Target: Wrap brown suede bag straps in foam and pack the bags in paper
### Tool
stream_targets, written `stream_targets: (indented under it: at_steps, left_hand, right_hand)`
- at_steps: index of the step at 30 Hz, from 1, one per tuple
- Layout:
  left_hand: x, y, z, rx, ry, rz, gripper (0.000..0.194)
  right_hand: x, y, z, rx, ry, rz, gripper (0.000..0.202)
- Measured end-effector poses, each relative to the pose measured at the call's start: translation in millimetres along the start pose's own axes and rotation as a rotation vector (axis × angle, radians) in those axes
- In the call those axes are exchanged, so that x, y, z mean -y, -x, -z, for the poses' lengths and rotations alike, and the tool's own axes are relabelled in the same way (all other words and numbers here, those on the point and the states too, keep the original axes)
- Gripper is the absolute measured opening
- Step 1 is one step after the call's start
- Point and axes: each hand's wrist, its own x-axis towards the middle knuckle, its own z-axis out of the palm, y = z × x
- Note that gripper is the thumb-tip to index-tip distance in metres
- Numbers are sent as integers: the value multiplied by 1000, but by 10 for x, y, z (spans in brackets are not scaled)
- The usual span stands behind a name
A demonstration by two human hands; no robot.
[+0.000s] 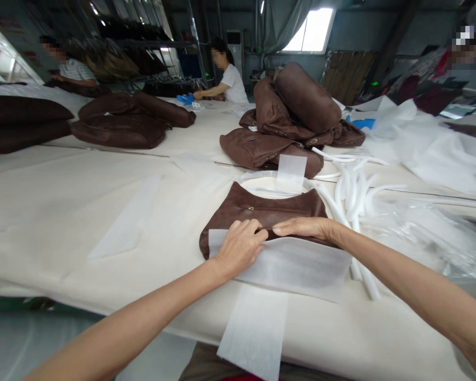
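Observation:
A brown bag (277,209) with a small zip lies flat on the cloth-covered table, its handle wrapped in white material. Across its lower part rests a white foam sheet (301,270). My left hand (241,243) presses on the bag and the sheet's upper edge, its fingers curled together; what they pinch, if anything, is hidden. My right hand (303,227) lies flat on the bag along that same edge, fingers stretched out to the left. A narrow white strip (257,328) hangs over the table's front edge below the sheet.
Stuffed brown bags (269,127) are piled behind, with more bags (119,124) at the back left. White foam tubes (351,196) and clear plastic (424,233) lie to the right. A thin sheet (127,222) is on the left. People (232,79) stand beyond the table (63,222).

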Motion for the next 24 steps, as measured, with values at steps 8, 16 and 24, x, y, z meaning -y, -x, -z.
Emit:
stream_targets:
  at_steps: [8,16,24]
  left_hand:
    - [139,-49,21,10,-38,35,19]
    - [233,-310,184,364,-10,65,15]
    - [330,-104,-71,286,-28,11,42]
  right_hand:
    - [78,281,-365,-388,1025,-57,35]
    - [-198,283,-630,-745,1191,34,18]
    - [-533,-175,-1309,-729,1232,598,21]
